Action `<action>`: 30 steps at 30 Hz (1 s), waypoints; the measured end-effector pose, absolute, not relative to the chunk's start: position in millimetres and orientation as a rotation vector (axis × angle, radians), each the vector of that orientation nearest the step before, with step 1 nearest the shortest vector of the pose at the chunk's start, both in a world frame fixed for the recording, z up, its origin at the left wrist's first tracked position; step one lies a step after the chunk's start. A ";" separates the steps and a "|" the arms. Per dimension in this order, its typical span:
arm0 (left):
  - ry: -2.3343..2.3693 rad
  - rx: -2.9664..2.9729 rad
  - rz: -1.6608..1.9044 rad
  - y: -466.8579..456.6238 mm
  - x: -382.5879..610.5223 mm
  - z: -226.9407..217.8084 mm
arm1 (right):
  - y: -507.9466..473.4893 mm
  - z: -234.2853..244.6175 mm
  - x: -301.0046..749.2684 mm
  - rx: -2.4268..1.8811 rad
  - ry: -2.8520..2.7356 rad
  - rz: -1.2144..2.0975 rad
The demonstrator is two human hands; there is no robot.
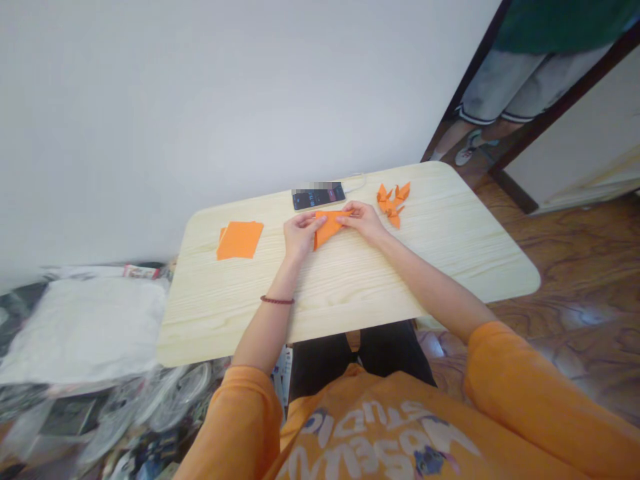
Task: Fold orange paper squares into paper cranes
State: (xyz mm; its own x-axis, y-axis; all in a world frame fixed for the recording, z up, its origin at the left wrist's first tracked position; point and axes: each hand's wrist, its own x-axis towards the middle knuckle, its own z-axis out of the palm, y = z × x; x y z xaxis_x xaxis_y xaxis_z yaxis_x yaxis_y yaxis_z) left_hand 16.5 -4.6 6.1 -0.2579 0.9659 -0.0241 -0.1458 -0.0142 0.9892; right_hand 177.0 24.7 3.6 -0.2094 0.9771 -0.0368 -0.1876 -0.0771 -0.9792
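Note:
A folded piece of orange origami paper is held just above the middle of the table, its outline roughly triangular. My left hand pinches its left side between thumb and fingers. At its upper right corner, my right hand grips the paper with thumb and fingertips. Several folded orange paper cranes lie together to the right of my right hand. Off to the left rests a small stack of square orange paper sheets, slightly fanned.
A phone with a cable lies at the back of the pale wooden table, near the white wall. Beyond the right end, a person in shorts stands in a doorway. Bags and assorted items are piled on the left.

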 end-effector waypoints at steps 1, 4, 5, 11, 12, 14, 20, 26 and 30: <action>1.293 0.962 1.465 -4.4 16.5 5.8 | 24.9 3.2 177.1 -1.005 -1.174 1.493; 1.307 0.962 1.478 -4.5 16.8 6.1 | 24.8 3.1 177.5 -1.003 -1.155 1.500; 1.308 0.961 1.480 -4.8 17.0 6.6 | 24.7 3.4 177.6 -0.997 -1.150 1.503; 1.277 0.983 1.465 -7.1 17.9 9.7 | 25.1 4.3 177.8 -0.981 -1.144 1.517; 1.278 0.984 1.467 -7.2 17.8 9.7 | 25.4 4.1 177.8 -0.982 -1.144 1.516; 1.281 0.988 1.472 -7.1 17.7 9.1 | 25.9 3.9 177.7 -0.984 -1.139 1.512; 1.293 0.986 1.485 -6.3 17.0 7.0 | 25.8 4.2 177.4 -0.992 -1.136 1.509; 1.285 1.003 1.474 -5.1 16.0 5.0 | 25.7 5.6 177.9 -1.014 -1.143 1.483; 1.261 1.008 1.482 -5.0 16.3 4.2 | 25.1 7.2 178.6 -1.019 -1.164 1.469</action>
